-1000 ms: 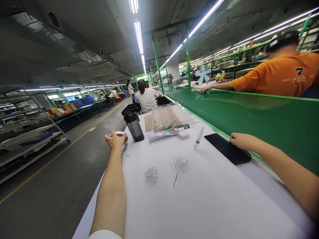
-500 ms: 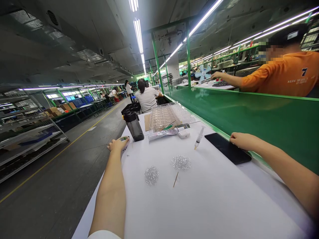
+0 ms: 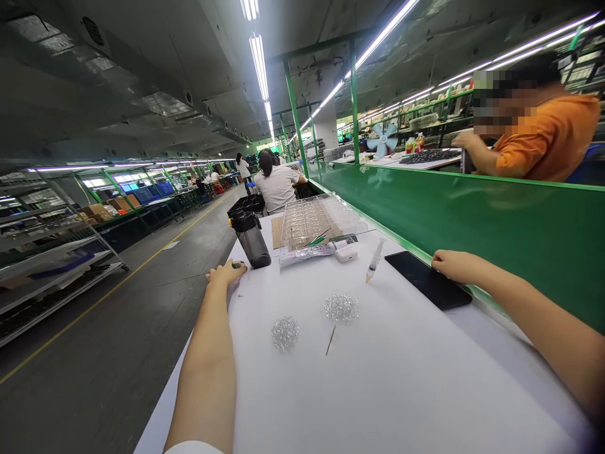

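Observation:
At the table's left edge, my left hand (image 3: pixel 225 272) is closed on a small item with a green and white label (image 3: pixel 237 265); most of it is hidden. My right hand (image 3: pixel 456 265) rests at the right edge, beside the upper right side of a black phone (image 3: pixel 428 280), its fingers curled and partly hidden. Between the hands lie two piles of small clear pieces, one on the left (image 3: pixel 285 334) and one on the right (image 3: pixel 341 309). A thin stick (image 3: pixel 330 340) lies below the right pile. Left of the phone is a syringe (image 3: pixel 375 261).
A dark bottle (image 3: pixel 253 243) stands near the left edge. Behind are clear trays (image 3: pixel 309 221), a plastic packet (image 3: pixel 306 255) and a white case (image 3: pixel 346 252). A green surface (image 3: pixel 501 221) runs along the right, with a person in orange (image 3: pixel 553 139) beyond.
The person in orange has drawn an arm back and bent the head lower. The label in my left hand shows less white. The view has shifted slightly; my right hand stays by the phone.

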Available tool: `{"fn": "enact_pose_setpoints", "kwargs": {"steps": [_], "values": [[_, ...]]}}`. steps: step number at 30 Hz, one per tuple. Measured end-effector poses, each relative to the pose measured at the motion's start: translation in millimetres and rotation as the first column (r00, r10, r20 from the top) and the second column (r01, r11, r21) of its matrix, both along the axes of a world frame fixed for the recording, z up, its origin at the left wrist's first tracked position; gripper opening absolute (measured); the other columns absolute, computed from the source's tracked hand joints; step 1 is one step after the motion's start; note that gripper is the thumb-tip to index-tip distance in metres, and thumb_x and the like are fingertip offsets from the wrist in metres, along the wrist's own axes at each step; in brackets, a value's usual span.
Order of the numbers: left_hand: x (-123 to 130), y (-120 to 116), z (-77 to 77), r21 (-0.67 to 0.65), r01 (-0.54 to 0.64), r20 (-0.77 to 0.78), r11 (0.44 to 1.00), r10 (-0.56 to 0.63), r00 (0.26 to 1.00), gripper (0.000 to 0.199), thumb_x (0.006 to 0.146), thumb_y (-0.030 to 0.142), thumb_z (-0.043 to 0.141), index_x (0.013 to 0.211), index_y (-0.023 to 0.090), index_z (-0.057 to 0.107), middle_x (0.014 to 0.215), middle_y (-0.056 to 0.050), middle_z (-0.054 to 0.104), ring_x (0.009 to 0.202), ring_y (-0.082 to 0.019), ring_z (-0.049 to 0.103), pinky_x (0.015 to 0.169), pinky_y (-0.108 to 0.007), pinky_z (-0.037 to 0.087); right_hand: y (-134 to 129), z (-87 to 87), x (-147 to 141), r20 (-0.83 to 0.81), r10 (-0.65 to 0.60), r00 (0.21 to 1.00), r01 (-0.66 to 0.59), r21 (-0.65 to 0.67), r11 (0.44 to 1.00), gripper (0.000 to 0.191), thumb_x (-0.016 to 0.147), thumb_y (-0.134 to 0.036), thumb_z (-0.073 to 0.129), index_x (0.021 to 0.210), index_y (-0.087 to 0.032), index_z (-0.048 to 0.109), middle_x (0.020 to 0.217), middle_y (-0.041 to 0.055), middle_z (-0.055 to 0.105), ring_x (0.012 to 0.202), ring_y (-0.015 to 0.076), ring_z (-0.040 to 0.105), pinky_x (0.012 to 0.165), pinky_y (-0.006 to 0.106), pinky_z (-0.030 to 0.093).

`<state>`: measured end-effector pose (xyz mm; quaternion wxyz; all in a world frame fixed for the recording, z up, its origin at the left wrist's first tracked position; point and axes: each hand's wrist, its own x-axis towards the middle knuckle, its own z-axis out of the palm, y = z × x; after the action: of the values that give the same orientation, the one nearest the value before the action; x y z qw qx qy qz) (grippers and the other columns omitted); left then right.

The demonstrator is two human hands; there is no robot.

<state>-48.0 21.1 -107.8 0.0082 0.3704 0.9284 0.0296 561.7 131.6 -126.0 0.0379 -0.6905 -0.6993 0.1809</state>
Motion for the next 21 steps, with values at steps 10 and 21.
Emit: {"fn": "enact_pose_setpoints", "kwargs": {"steps": [10,21], "values": [[-4.2,3.6,-3.8,0.156,-0.154,0.016,0.976,0.153,0.988,0.097,0.092,0.073,0.071,0.177,0.026,0.069,0.174,-0.035,0.064,0.165,-0.063,0.057,0.129,-0.077,0.048,-4.4,5.5,-2.1,0.02,0.006,1.0,-0.006,-0.012,1.0,0.038,0.12,-0.014,0.043,0.088,-0.025,0.058,0.089,0.0072,0.078,0.069,0.0218,0.072,0.077,0.033,0.049],[22.4,0.2,7.6,0.598,-0.188,0.014,0.779,0.224,0.974,0.107,0.102,0.057,0.082,0.195,0.027,0.039,0.176,-0.031,0.046,0.159,-0.053,0.058,0.133,-0.065,0.05,2.4,-2.1,2.8,0.002,0.012,1.0,-0.012,-0.004,1.0,0.028,0.113,-0.016,0.052,0.088,-0.025,0.059,0.085,0.0066,0.077,0.071,0.0243,0.074,0.076,0.034,0.051]]}}
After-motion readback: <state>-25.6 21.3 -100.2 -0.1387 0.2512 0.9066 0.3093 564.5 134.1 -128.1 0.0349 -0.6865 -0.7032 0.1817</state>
